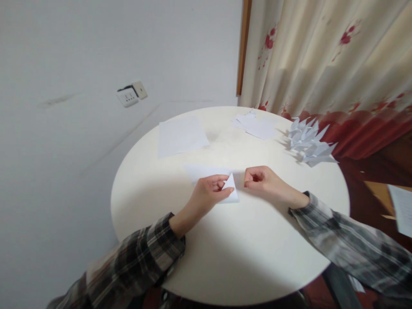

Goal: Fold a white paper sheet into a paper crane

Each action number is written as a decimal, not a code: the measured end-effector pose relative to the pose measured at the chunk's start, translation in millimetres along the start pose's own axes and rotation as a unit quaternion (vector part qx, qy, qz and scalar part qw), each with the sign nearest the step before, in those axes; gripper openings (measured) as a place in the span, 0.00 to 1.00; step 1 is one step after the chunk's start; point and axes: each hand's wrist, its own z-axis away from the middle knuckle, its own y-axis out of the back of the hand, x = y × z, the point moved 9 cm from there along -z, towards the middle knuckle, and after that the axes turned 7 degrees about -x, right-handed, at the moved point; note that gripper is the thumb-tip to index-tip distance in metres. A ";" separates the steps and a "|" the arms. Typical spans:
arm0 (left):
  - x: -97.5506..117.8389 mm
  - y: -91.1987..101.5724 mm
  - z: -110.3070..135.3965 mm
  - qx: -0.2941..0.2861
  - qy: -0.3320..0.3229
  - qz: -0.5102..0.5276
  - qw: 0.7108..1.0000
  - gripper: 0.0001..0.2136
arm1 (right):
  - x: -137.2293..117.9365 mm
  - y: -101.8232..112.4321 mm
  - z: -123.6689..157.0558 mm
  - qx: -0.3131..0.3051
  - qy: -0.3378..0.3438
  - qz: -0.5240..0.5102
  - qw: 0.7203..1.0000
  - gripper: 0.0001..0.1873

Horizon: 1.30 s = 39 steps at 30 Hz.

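My left hand (210, 189) pinches a small folded piece of white paper (232, 194) between thumb and fingers, just above the table. The folded paper has a pointed, triangular top, and part of it is hidden by the fingers. A little to its right, apart from the paper, my right hand (261, 179) is curled closed with thumb and forefinger together; nothing shows in it. Behind my left hand a flat white sheet (193, 171) lies on the round white table (251, 240).
A larger stack of white sheets (182, 136) lies at the back left of the table. Loose paper pieces (255, 125) lie at the back. Several folded paper cranes (310, 141) stand along the right edge. The wall (80, 128) and curtain (309, 56) border the table.
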 end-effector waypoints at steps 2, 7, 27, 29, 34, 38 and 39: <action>-0.1 1.6 0.2 0.009 0.006 0.015 1.000 0.15 | 1.9 1.4 0.2 -0.005 -0.008 -0.035 0.999 0.05; 4.6 4.1 -2.7 0.017 -0.007 0.023 1.000 0.15 | -11.8 -9.6 2.3 -0.049 -0.003 -0.045 0.998 0.03; 4.1 2.5 -3.2 0.009 -0.003 0.007 1.000 0.16 | -8.0 -17.3 0.7 -0.061 -0.004 0.001 0.998 0.05; 4.3 2.2 -2.8 0.008 -0.004 0.005 1.000 0.16 | -8.3 -18.3 0.1 -0.061 0.003 0.005 0.998 0.05; 4.7 1.3 -3.4 0.013 -0.008 -0.017 1.000 0.17 | -16.5 -18.3 -0.1 -0.027 0.039 0.065 0.997 0.07; 6.6 3.4 -3.3 0.023 -0.018 -0.030 0.999 0.16 | -18.4 -10.9 0.9 0.007 0.039 0.107 0.993 0.09; 6.6 5.1 -2.6 0.027 -0.017 -0.028 0.999 0.16 | -17.4 -5.6 1.1 0.022 0.035 0.112 0.993 0.08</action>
